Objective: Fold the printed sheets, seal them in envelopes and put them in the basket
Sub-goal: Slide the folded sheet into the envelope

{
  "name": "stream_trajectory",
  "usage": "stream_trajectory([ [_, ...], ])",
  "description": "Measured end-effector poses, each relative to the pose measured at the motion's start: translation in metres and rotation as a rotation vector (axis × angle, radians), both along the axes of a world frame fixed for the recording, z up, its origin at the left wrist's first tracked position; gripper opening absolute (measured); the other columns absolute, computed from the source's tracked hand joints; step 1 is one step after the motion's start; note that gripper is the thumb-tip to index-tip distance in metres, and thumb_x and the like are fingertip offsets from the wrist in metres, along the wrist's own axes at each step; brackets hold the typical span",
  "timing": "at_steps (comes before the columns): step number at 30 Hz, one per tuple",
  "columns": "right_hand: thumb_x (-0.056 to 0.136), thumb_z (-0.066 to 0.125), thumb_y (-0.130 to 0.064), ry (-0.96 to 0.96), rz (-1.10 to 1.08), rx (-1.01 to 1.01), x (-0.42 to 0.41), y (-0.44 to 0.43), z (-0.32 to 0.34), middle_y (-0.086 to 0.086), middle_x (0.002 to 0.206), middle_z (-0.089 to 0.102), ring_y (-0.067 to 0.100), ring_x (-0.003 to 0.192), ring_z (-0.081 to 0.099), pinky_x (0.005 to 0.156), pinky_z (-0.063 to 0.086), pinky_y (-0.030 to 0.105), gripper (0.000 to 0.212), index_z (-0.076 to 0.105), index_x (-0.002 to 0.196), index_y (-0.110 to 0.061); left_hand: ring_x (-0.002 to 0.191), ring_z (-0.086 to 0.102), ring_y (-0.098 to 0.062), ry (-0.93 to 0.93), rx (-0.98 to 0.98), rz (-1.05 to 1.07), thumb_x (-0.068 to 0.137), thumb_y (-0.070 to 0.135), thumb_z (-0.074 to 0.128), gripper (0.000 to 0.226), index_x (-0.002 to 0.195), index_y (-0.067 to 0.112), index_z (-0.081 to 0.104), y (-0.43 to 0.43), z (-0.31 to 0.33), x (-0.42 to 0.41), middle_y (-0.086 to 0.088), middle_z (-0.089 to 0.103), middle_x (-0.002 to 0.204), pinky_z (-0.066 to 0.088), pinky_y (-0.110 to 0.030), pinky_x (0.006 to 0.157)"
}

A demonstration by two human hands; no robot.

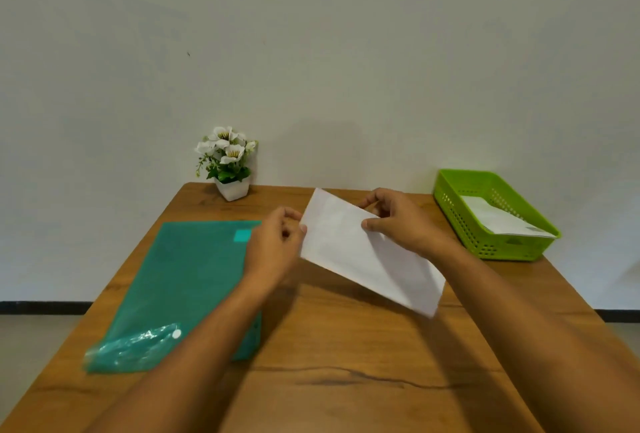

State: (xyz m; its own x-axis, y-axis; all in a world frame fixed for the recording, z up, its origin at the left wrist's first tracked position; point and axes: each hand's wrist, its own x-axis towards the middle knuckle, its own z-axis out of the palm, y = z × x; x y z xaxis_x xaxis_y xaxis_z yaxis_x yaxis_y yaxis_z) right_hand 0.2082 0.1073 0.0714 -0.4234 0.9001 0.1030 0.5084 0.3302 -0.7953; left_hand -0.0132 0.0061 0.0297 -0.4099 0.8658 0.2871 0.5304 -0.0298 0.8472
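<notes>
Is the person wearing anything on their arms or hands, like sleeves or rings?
No. The left forearm and right forearm are bare, no sleeves in view. The left hand and right hand show no gloves, rings, watch or bracelet.

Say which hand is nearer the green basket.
Right. The right hand pinches the white envelope left of the basket; the left hand is farther left, beside the teal folder.

Wooden table (346,346), green folder (180,294), flower pot (232,187), green basket (460,221)
</notes>
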Motion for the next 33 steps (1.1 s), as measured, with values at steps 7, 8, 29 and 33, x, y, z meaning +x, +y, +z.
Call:
stream_trajectory([
  [7,0.087,0.078,-0.013,-0.287,0.035,0.093,-0.011,0.01,-0.048,-0.006,0.096,0.065,0.016,0.092,0.063,0.071,0.048,0.027,0.025,0.071,0.107,-0.025,0.095,0.065,-0.023,0.488,-0.383,-0.023,0.101,0.038,0.057,0.047,0.144,0.029,0.037,-0.013,-0.055,0.013,0.001,0.069,0.103,0.056,-0.044,0.086],
  [8,0.088,0.077,-0.013,-0.323,0.033,0.106,-0.012,0.009,-0.052,-0.007,0.099,0.065,0.016,0.095,0.062,0.074,0.048,0.028,0.026,0.071,0.11,-0.026,0.098,0.065,-0.026,0.539,-0.387,-0.022,0.102,0.038,0.056,0.051,0.147,0.028,0.034,-0.013,-0.058,0.014,-0.002,0.069,0.107,0.054,-0.043,0.088],
  [29,0.102,0.052,-0.017,-0.54,0.351,0.471,-0.055,-0.03,-0.102,0.001,0.128,0.07,0.023,0.118,0.06,0.097,0.048,0.038,0.029,0.072,0.122,-0.015,0.094,0.064,-0.02,0.799,0.03,-0.199,0.094,0.023,0.065,0.016,0.1,0.018,0.079,-0.056,-0.087,0.015,0.003,0.074,0.106,0.054,-0.036,0.076],
  [33,0.099,0.043,-0.024,-0.541,0.435,0.539,-0.054,-0.04,-0.103,0.0,0.115,0.073,0.024,0.107,0.064,0.087,0.051,0.04,0.033,0.074,0.106,-0.016,0.099,0.063,-0.022,0.785,0.034,-0.216,0.095,0.023,0.062,0.021,0.108,0.016,0.077,-0.061,-0.091,0.015,0.001,0.071,0.112,0.054,-0.038,0.08],
])
